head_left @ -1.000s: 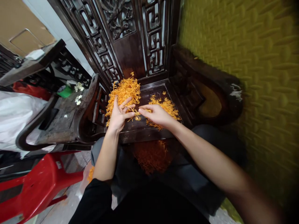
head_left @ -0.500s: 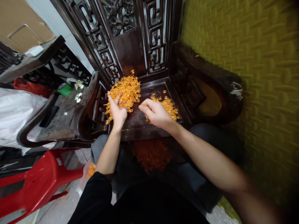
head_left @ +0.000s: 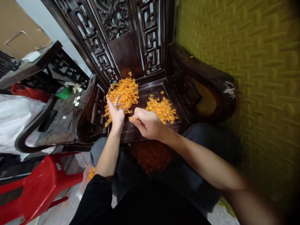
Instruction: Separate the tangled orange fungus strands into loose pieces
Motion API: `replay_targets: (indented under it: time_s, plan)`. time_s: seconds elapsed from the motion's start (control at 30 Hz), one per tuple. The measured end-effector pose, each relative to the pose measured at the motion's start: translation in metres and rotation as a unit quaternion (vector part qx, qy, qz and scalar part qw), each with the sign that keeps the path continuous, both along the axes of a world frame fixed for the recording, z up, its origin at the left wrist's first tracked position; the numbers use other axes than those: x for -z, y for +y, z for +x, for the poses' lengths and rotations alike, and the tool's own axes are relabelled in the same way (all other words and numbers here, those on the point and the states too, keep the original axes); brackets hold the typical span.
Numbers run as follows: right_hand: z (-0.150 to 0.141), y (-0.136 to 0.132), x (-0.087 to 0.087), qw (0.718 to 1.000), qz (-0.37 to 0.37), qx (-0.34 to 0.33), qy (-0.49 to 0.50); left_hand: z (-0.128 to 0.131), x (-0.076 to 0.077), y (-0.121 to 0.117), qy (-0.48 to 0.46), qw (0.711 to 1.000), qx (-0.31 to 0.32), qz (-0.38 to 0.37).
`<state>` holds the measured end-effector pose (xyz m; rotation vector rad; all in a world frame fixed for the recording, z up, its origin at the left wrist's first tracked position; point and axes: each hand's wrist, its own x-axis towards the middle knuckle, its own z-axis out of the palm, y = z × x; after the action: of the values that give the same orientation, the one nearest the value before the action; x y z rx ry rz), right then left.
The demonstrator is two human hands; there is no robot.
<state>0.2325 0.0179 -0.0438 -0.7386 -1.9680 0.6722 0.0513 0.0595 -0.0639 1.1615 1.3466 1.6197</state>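
A tall heap of tangled orange sprig-like pieces [head_left: 127, 90] lies at the left of a dark wooden chair seat [head_left: 146, 90]. My left hand [head_left: 116, 114] is at the near side of this heap, palm up, its fingers spread and apart. Whether a loose piece rests on that hand I cannot make out. My right hand [head_left: 147, 122] is closed in a pinch close to my left hand, with a small orange piece [head_left: 133, 118] showing at the fingertips. Beyond the right hand, a lower, flatter pile of short orange pieces [head_left: 162, 107] covers the seat's right side.
The chair's carved back [head_left: 126, 51] rises ahead, and its curved right armrest [head_left: 211, 75] stands beside a yellow textured sheet [head_left: 246, 62]. Reddish strands [head_left: 151, 156] lie below the seat between my legs. At left are a second wooden seat [head_left: 62, 115] and a red plastic stool [head_left: 43, 178].
My right hand has moved left and nearer to me, away from the flatter pile and toward my left hand. The orange piece at its fingertips now shows. My left hand stays by the heap.
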Motion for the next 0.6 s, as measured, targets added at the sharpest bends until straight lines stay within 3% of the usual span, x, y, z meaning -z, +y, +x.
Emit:
replay_targets:
  time_s: [0.17, 0.23, 0.33, 0.5, 0.6]
  plan:
    - [0.01, 0.02, 0.01, 0.978, -0.2, 0.057, -0.008, -0.015, -0.004, 0.003, -0.095, 0.995, 0.023, -0.003]
    - [0.011, 0.03, 0.019, 0.971, -0.226, 0.069, -0.046, -0.015, -0.01, 0.001, -0.108, 0.994, 0.033, -0.005]
    - [0.007, 0.036, 0.027, 0.984, -0.149, 0.067, -0.072, -0.01, -0.016, -0.005, -0.106, 0.993, 0.045, 0.002]
    - [-0.007, 0.021, 0.021, 0.989, -0.073, 0.065, -0.112, 0.002, -0.011, -0.011, -0.059, 0.996, 0.064, 0.011]
    - [-0.014, -0.001, 0.015, 0.989, 0.031, 0.016, -0.141, -0.003, -0.007, -0.006, 0.009, 0.999, 0.016, 0.03]
